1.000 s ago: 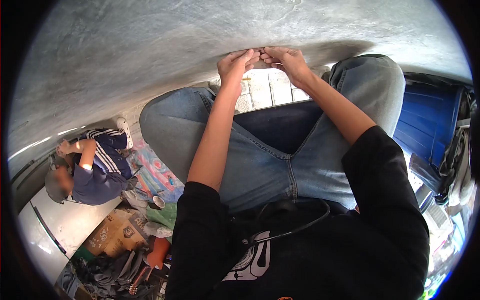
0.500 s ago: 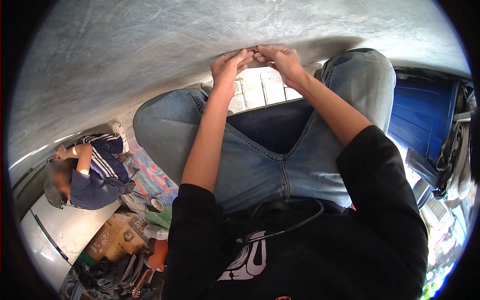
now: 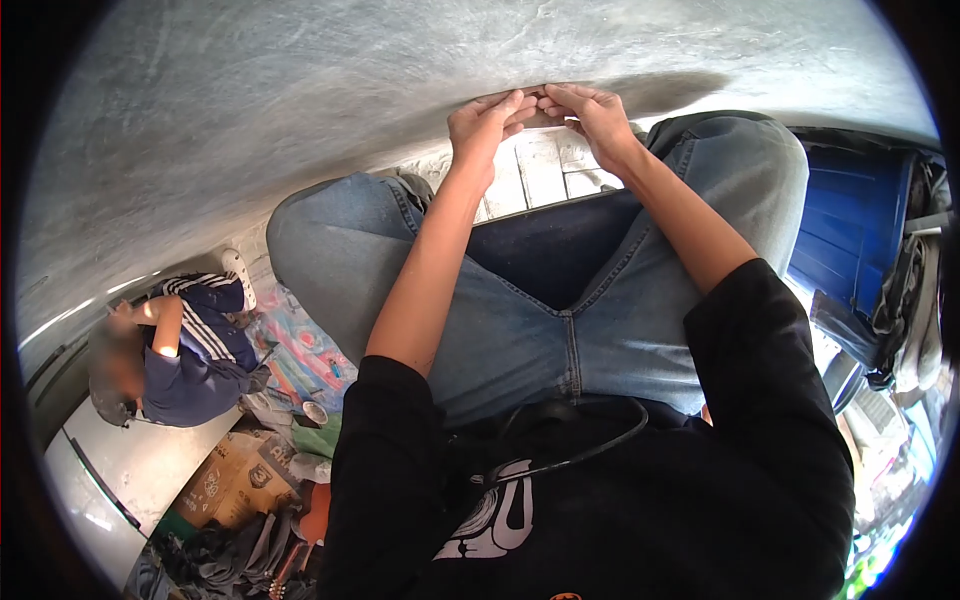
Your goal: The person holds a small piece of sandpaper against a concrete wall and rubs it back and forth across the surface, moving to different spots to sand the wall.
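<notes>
A large, smooth grey panel (image 3: 330,70) curves across the top of the view, streaked and dull. Up against its lower edge, my left hand (image 3: 490,120) and my right hand (image 3: 592,115) meet almost fingertip to fingertip. Both hands are closed, thumbs toward me and fingers bent behind. A thin brownish piece (image 3: 537,92) shows between the fingertips; most of it is hidden by the fingers, and I cannot tell what it is. My forearms reach forward over my spread knees in jeans.
Beneath me is a dark blue seat (image 3: 555,250) over light paving (image 3: 540,170). On the left another person (image 3: 200,370) sits by the same panel, near a cardboard box (image 3: 240,475) and a white surface (image 3: 105,460). A blue bin (image 3: 845,225) stands at right.
Both hands have shifted together slightly right and up along the grey panel in the view, keeping the same grip. The other person's raised hand has moved a little.
</notes>
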A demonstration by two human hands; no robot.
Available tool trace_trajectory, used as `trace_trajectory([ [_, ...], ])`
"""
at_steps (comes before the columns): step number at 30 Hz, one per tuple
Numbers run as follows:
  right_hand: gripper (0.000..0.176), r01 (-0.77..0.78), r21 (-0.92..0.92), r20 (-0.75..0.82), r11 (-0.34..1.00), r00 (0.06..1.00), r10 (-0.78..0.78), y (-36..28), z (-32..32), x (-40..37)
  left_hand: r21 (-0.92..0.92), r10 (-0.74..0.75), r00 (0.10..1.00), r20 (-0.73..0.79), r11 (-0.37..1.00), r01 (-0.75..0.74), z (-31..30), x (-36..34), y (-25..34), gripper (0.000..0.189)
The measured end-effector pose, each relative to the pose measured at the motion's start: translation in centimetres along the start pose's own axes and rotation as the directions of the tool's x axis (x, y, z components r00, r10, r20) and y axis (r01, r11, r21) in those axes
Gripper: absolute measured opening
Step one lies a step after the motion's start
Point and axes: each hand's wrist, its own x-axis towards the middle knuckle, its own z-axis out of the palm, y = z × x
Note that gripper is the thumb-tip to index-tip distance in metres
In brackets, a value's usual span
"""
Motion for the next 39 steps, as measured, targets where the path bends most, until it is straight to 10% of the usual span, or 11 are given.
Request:
trace_trajectory([
  [12,0.017,-0.004,-0.010,0.171,1.000,0.985,0.005,1.4,2.7,1.1,0.077,0.005,0.997,-0.078,0.997,0.001,-3.4,-0.6,1.1,0.030],
  [39,0.018,0.035,-0.092,0.034,0.995,0.999,-0.032,1.1,-0.3,1.0,0.034,-0.088,0.996,0.017,0.996,0.087,-0.3,0.2,0.5,0.032],
])
